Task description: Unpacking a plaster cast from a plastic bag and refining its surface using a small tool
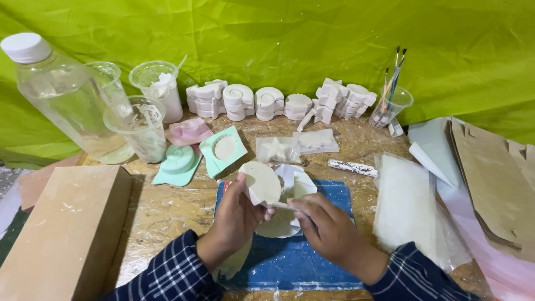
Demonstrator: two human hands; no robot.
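My left hand holds a white oval plaster cast upright above a blue mat. My right hand grips a thin tool whose tip touches the lower edge of the cast. Under both hands lies white paper with plaster crumbs on it. Both wrists wear dark blue checked sleeves.
Rows of white shell-shaped casts stand at the back. Mint and pink silicone moulds, plastic cups, a clear bottle, a cup of brushes, a cardboard box at left, plastic bags and brown paper at right.
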